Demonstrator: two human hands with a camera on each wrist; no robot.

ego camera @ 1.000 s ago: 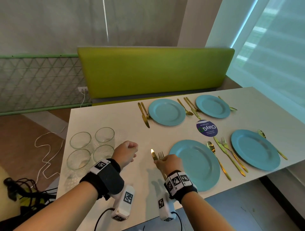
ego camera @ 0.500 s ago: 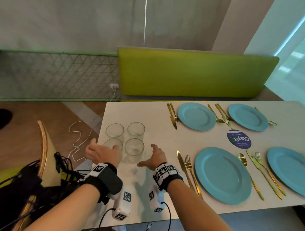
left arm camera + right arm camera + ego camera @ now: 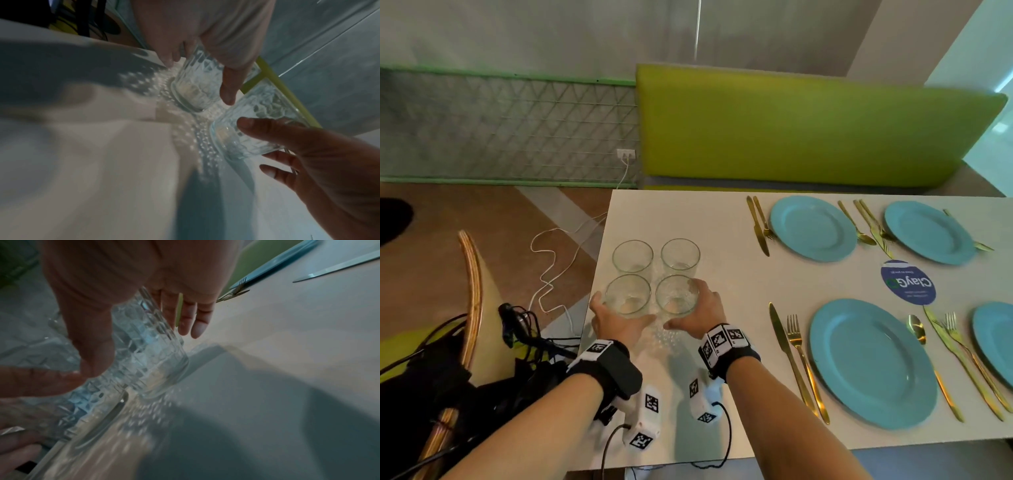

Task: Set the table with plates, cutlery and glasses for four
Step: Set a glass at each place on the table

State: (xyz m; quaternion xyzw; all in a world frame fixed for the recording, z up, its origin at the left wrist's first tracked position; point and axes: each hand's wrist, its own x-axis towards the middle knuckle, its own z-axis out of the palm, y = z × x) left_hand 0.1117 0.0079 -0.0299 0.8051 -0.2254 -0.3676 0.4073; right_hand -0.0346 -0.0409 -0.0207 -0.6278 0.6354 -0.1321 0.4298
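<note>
Four clear patterned glasses stand in a square near the table's left edge. My left hand [image 3: 619, 323] wraps the near left glass [image 3: 628, 295], thumb and fingers on opposite sides of the glass [image 3: 195, 84]. My right hand [image 3: 700, 313] holds the near right glass [image 3: 677, 295], thumb on its near wall, fingers behind the glass [image 3: 148, 353]. Both glasses stand on the table. The far two glasses [image 3: 632, 255] [image 3: 680, 253] stand untouched. Four blue plates, one of them the near plate [image 3: 873, 363], lie to the right with gold cutlery: a knife [image 3: 786, 349] and fork [image 3: 804, 363] beside it.
The white table [image 3: 705, 222] ends just left of the glasses. A round blue sticker [image 3: 907, 282] sits between the plates. A green bench back [image 3: 791, 126] runs behind. A wooden chair [image 3: 470, 291] with black cables and a white cord [image 3: 551, 260] lie left of the table.
Both hands moved forward from just in front of the glasses and closed round the two near ones. A second ago the right hand was at the knife and fork by the near plate.
</note>
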